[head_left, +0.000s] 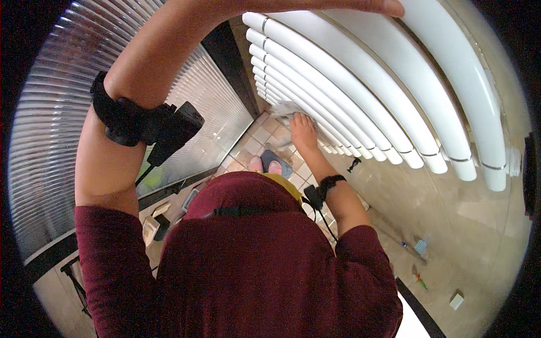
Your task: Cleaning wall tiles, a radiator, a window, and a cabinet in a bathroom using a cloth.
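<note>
A large white towel radiator (360, 73) with curved, rounded bars fills the upper right. My left arm is raised, and my left hand (344, 4) reaches across its top bars at the picture's upper edge. One digit there is stretched out along the bars; the rest of that hand is cut off. Lower down, my right hand (304, 132) is closed on a greyish-white cloth (287, 108), blurred, at the far ends of the lower bars. Part of the cloth hangs beneath the fingers.
A ribbed clear panel (62, 124) with a dark frame stands at my left. Below are beige floor tiles (262, 135) and my feet by a grey-blue mat (276, 160). Along the right wall are a black hook (354, 164), a blue-white item (420, 246) and a white block (456, 301).
</note>
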Available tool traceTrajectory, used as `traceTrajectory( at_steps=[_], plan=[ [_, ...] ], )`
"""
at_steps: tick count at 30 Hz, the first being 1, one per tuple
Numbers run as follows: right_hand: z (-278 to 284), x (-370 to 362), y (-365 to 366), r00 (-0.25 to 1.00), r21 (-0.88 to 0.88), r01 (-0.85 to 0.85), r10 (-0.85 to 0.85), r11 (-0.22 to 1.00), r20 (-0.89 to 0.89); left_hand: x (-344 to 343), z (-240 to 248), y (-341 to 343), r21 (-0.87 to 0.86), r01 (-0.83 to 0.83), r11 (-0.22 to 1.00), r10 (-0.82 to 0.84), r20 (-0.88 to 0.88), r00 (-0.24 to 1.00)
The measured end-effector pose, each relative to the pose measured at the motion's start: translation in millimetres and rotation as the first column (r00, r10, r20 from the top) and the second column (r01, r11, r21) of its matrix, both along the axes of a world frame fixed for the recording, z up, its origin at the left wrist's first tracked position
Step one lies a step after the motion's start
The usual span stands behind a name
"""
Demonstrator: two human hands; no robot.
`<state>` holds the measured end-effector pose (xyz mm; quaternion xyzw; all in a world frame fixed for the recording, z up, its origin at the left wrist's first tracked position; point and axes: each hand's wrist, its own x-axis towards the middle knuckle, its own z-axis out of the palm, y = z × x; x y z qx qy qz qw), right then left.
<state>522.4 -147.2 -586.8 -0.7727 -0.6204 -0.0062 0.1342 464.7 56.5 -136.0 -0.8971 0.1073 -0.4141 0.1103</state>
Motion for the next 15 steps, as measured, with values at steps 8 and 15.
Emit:
traceTrajectory(
  at_steps=[8, 15],
  plan=[
    [6, -33, 107, 0.993, 0.071, -0.105, 0.109, 0.992, -0.054, 6, 1, -2, 0.009, 0.055, 0.998, -0.055, 0.006, 0.998],
    [27, -43, 127, 0.967, 0.08, -0.222, 0.209, 0.972, 0.144, -6, 0, 4, 0.021, -0.003, 1.0, 0.005, -0.065, 0.998]
  ],
)
